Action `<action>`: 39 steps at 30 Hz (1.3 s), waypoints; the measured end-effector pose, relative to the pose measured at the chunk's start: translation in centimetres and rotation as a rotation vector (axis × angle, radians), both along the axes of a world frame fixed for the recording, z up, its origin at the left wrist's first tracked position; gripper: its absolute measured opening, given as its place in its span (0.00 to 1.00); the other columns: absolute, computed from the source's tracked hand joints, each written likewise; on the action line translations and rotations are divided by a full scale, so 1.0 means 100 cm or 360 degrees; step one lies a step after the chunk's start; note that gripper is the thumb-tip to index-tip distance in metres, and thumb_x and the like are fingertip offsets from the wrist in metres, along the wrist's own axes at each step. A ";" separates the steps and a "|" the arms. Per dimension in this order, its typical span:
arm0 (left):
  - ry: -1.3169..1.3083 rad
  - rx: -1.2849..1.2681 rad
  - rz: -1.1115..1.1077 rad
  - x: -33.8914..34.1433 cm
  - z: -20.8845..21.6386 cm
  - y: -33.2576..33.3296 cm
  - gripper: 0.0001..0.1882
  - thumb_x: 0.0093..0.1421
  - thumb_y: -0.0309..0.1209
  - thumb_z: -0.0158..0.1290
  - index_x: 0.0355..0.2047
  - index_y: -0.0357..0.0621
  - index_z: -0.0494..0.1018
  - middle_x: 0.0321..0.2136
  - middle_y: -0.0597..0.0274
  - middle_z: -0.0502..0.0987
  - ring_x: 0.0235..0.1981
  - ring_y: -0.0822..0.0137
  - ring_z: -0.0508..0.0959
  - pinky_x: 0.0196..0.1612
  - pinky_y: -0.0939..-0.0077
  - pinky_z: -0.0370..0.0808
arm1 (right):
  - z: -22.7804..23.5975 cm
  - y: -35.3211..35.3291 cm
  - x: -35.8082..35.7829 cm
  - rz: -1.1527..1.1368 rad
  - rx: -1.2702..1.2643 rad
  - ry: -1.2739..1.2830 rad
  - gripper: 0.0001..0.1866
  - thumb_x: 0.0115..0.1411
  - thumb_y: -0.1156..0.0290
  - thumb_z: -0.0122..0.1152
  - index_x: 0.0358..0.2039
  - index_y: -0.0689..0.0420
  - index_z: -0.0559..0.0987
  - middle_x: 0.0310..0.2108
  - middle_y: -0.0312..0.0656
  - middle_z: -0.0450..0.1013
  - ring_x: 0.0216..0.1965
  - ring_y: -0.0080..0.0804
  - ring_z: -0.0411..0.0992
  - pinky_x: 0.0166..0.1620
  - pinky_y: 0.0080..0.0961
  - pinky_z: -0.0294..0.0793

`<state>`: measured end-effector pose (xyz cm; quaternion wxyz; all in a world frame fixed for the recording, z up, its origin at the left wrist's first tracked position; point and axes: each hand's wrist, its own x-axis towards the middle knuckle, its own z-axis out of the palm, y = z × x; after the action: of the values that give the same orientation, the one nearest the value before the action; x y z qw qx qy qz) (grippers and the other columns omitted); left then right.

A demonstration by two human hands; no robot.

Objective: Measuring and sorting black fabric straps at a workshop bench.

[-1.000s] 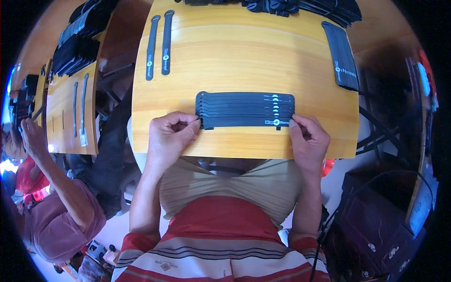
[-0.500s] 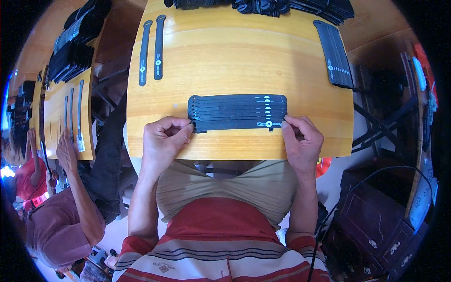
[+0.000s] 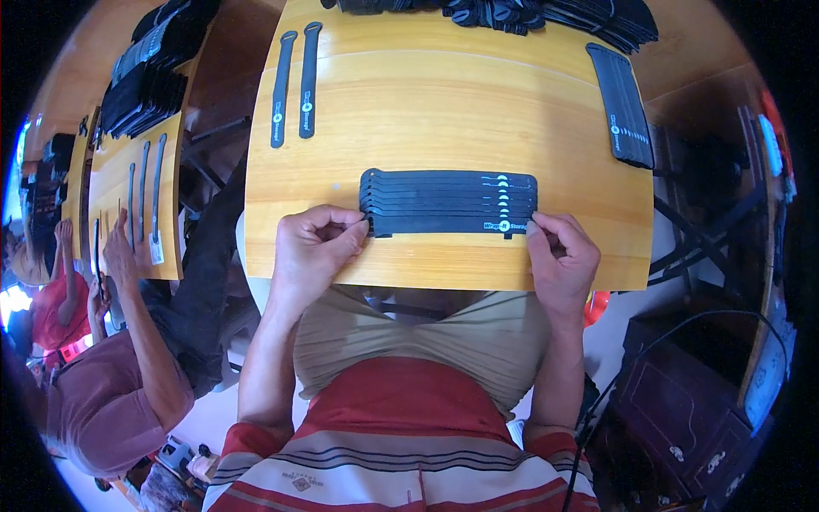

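Observation:
A fanned row of black storage straps [image 3: 435,205] lies flat near the front edge of the wooden table, overlapping in steps with pale printed marks toward the right. My left hand [image 3: 317,247] pinches the lower left corner of the straps, beside their slotted ends. At the lower right corner, my right hand [image 3: 563,256] has thumb and forefinger closed on the front strap's end. Small dark tabs stick out below the front strap near both ends. How many layers my fingertips grip is hidden.
Two single straps [image 3: 294,85] lie at the far left of the table [image 3: 478,102]. Another fanned strap stack [image 3: 620,107] sits at the right edge. Black bundles [image 3: 512,13] line the back. On the left, a person [image 3: 119,384] works at a neighbouring table with more straps.
The whole view has shifted, so the table and straps appear slightly farther right. My hands keep their pinch at both ends of the fanned straps.

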<state>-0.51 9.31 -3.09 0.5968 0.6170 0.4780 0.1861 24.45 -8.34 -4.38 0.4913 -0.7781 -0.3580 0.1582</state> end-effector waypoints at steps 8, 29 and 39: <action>0.0018 0.0004 0.0001 0.000 0.002 0.000 0.05 0.62 0.22 0.62 0.37 0.30 0.82 0.23 0.66 0.80 0.23 0.82 0.75 0.27 0.87 0.72 | -0.001 0.001 0.001 0.0026 0.0035 -0.0025 0.05 0.58 0.82 0.65 0.36 0.67 0.83 0.29 0.44 0.78 0.27 0.25 0.75 0.32 0.21 0.74; 0.0106 0.0030 -0.0012 0.001 0.000 0.001 0.05 0.61 0.23 0.63 0.36 0.32 0.82 0.24 0.68 0.80 0.24 0.83 0.74 0.28 0.86 0.72 | -0.004 -0.001 0.000 -0.0015 0.0041 -0.0024 0.05 0.58 0.82 0.65 0.36 0.67 0.83 0.28 0.43 0.77 0.27 0.24 0.74 0.32 0.21 0.73; 0.0027 0.0058 -0.0026 -0.001 -0.003 0.001 0.05 0.61 0.23 0.63 0.35 0.32 0.82 0.23 0.67 0.81 0.23 0.82 0.75 0.27 0.86 0.72 | -0.002 0.000 0.000 0.0028 0.0023 -0.0082 0.05 0.59 0.82 0.65 0.36 0.67 0.83 0.28 0.42 0.77 0.27 0.23 0.73 0.32 0.20 0.72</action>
<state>-0.60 9.44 -3.44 0.5829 0.6332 0.4746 0.1847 24.47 -8.34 -4.55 0.4861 -0.7751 -0.3785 0.1400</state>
